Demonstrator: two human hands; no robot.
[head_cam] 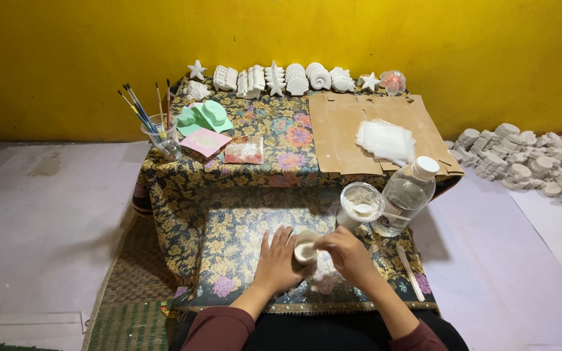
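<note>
On the floral cloth nearest us, our left hand cupped a small white cup while our right hand pinched its rim. Beyond stood a clear plastic cup and a water bottle; farthest, a row of finished white plaster casts, unpainted.

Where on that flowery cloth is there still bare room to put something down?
Bare cloth lies between the pink tile and the cardboard, and left of the left hand. It is crowded around the cup, tub and bottle, and along the back row of plaster shells.
</note>
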